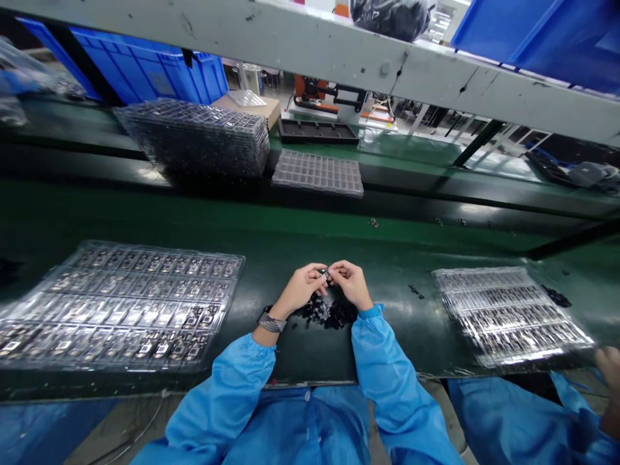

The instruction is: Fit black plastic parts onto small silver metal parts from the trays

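Note:
Both hands meet above the green bench at mid-view. My left hand [306, 285] has thumb and fingers closed on a small dark electronic part [323, 274] with a pale, shiny patch. From the other side, my right hand [349, 281] pinches at the edge of this same part; its fingertips touch or nearly touch those of the left. Too little of the part shows to tell its exact kind. Just below the hands lies a loose pile of small black pieces [325, 314], partly hidden by the right wrist.
Left stands a clear tray [227, 310] of small circuit boards; right, another filled tray [443, 281]. Behind are a stack of clear trays [208, 145], a single blister tray [317, 173] and a black tray [317, 131]. A shelf beam [310, 39] crosses above. A co-worker's hand [609, 365] shows far right.

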`<state>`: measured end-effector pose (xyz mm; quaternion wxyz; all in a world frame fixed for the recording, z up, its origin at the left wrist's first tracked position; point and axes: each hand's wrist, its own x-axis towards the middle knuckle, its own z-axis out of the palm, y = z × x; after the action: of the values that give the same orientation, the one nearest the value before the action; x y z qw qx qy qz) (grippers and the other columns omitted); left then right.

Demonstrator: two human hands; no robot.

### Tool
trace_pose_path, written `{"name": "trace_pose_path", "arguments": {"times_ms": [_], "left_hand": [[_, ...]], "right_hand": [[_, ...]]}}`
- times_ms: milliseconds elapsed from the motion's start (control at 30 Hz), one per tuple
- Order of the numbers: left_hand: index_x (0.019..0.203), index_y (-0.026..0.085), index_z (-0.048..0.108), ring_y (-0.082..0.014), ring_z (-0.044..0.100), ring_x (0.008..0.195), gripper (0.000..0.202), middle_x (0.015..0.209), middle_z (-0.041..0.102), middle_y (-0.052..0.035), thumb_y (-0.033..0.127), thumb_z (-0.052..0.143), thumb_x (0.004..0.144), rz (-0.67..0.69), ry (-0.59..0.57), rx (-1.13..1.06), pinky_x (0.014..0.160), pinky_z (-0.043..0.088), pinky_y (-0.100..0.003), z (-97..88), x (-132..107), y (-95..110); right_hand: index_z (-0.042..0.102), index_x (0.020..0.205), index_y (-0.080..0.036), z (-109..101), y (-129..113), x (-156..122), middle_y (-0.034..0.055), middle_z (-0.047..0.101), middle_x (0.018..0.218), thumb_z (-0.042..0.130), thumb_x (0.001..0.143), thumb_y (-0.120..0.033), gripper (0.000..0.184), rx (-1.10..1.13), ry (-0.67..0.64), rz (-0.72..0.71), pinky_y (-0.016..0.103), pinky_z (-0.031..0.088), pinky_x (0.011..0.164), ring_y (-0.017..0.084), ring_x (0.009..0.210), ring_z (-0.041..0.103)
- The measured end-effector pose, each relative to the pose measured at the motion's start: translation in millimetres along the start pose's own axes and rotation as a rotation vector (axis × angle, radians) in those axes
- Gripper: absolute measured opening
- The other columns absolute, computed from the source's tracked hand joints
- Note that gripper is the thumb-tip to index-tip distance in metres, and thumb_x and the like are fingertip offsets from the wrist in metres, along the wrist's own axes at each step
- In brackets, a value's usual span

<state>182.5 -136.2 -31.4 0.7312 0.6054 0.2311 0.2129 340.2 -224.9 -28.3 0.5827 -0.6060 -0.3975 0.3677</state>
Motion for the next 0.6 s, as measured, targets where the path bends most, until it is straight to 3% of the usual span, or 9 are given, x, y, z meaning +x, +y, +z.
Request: {"name": "trace_pose_path", "arguments": {"times_ms": [300, 600], "left_hand": [[0.118, 0.013, 0.061, -0.0162, 0.071, 0.063, 0.045, 0.08, 0.07, -0.0038, 0.043, 0.073, 0.088, 0.004, 0.01, 0.018, 0.059, 0.052, -0.025, 0.3, 0.9, -3.0], [0.118, 0.013, 0.061, -0.0171, 0.071, 0.061, 0.046, 0.077, 0.069, -0.0026, 0.041, 0.076, 0.084, 0.008, 0.057, -0.003, 0.058, 0.051, -0.026, -0.1, 2.7, -5.0]], "right_hand": [[0.07, 0.086, -0.019, 2.2, 6.0, 1.5, 0.0052, 0.074, 0.08, 0.079, 0.078, -0.055, 0.037, -0.033, 0.053, -0.023, 0.032, 0.06, 0.069, 0.018, 0.069, 0.068], [0.07, 0.084, -0.019, 3.6, 8.5, 2.9, 0.0041, 0.073, 0.072, 0.082, 0.076, -0.051, 0.035, 0.04, 0.075, 0.014, 0.029, 0.057, 0.059, 0.016, 0.058, 0.066]]}}
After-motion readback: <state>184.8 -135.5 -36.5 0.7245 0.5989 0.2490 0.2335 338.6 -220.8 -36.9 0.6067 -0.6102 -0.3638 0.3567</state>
